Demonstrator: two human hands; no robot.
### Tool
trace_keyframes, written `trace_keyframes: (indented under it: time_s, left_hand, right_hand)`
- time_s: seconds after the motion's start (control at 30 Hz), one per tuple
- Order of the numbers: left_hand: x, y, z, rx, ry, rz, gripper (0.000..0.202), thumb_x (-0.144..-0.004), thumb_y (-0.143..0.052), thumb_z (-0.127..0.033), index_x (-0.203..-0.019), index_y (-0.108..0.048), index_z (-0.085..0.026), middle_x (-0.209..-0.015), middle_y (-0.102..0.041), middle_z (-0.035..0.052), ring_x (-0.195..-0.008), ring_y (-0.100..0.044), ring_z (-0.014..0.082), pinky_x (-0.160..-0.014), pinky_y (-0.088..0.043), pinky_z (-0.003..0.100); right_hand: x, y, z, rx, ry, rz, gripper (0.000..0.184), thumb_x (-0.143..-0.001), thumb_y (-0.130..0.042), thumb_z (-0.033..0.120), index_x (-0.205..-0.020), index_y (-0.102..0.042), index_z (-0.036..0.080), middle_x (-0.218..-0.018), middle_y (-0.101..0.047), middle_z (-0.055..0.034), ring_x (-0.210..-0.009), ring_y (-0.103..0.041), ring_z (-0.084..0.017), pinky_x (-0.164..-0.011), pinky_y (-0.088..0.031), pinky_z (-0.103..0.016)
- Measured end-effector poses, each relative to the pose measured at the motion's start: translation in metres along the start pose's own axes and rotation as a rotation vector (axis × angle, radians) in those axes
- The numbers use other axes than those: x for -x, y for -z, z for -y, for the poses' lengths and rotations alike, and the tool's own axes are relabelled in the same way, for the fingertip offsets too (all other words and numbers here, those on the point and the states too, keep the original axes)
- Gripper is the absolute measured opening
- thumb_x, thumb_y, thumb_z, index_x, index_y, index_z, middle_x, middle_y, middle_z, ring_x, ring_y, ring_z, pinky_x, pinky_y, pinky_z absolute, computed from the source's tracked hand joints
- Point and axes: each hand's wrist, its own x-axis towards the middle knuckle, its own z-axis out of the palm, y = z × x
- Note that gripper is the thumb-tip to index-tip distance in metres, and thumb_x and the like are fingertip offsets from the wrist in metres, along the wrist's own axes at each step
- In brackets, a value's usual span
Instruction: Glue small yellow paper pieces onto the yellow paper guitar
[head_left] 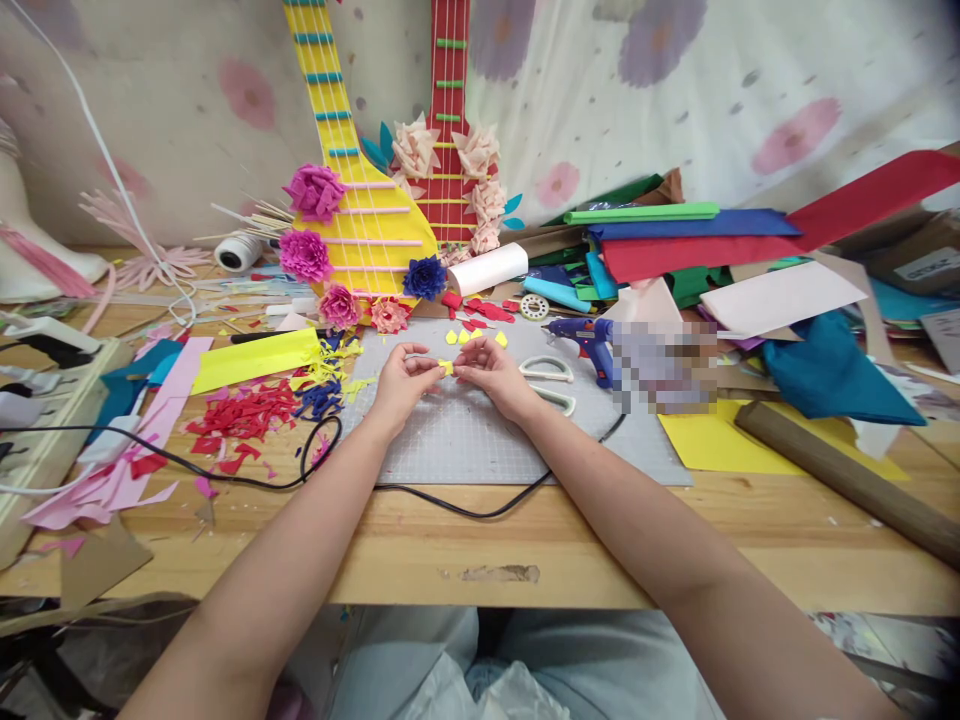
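Observation:
Between the fingertips of my left hand (409, 382) and my right hand (495, 375) is a small yellow paper piece (446, 368), pinched from both sides. Both hands are over the grey cutting mat (465, 450). Just behind them lie several small yellow paper petals (501, 339) and red paper pieces (491, 311). To the right of my right hand are the pale handles of scissors (547, 370), whose blades I cannot make out. A blue glue gun (596, 345) rests farther right, its black cord (480, 514) looping across the mat's front edge.
A yellow paper guitar (382, 215) with paper flowers and a red one (448, 190) lean at the back. Red shreds (247, 415) and a yellow strip (259, 360) lie left, beside a power strip (67, 430). Folded coloured paper (697, 250) and a brown roll (840, 475) fill the right.

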Motion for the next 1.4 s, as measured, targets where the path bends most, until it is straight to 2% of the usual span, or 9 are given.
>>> trace_keyframes:
  time_s: [0.63, 0.93, 1.03, 1.4]
  left_hand:
    - [0.0016, -0.0011, -0.0027, -0.021, 0.003, -0.003, 0.049, -0.049, -0.075, -0.022, -0.087, -0.045, -0.018, -0.064, -0.059, -0.0044, -0.057, -0.057, 0.0112, -0.048, -0.049, 0.023]
    - [0.0029, 0.0015, -0.0086, 0.035, 0.042, 0.062, 0.046, -0.055, -0.072, -0.021, -0.092, -0.045, -0.018, -0.08, -0.066, 0.0021, -0.067, -0.063, 0.0139, -0.054, -0.052, 0.027]
    - [0.0039, 0.0, -0.008, 0.026, 0.044, 0.083, 0.046, -0.055, -0.072, -0.02, -0.092, -0.046, -0.018, -0.077, -0.065, 0.0009, -0.065, -0.062, 0.013, -0.055, -0.052, 0.027]
    - [0.0038, -0.0026, -0.0026, -0.011, 0.003, 0.04, 0.046, -0.052, -0.073, -0.023, -0.088, -0.045, -0.018, -0.07, -0.063, -0.002, -0.062, -0.059, 0.0121, -0.054, -0.051, 0.026]
  right_hand:
    - [-0.0003, -0.0008, -0.0003, -0.025, -0.052, 0.01, 0.04, -0.055, -0.074, 0.026, -0.083, -0.046, 0.021, -0.072, -0.06, 0.0051, -0.064, -0.056, -0.009, -0.064, -0.044, -0.026]
    - [0.0002, -0.0009, -0.0002, -0.029, -0.071, 0.022, 0.043, -0.052, -0.075, 0.028, -0.083, -0.045, 0.022, -0.07, -0.06, 0.0055, -0.063, -0.056, -0.009, -0.063, -0.045, -0.026]
    - [0.0006, -0.0006, -0.0004, -0.022, -0.079, 0.034, 0.044, -0.052, -0.075, 0.027, -0.083, -0.045, 0.022, -0.071, -0.06, 0.0052, -0.065, -0.057, -0.01, -0.064, -0.045, -0.026]
    - [0.0005, 0.0009, -0.0018, -0.035, -0.095, 0.041, 0.044, -0.053, -0.075, 0.025, -0.084, -0.044, 0.021, -0.07, -0.06, 0.0049, -0.066, -0.057, -0.01, -0.064, -0.045, -0.026]
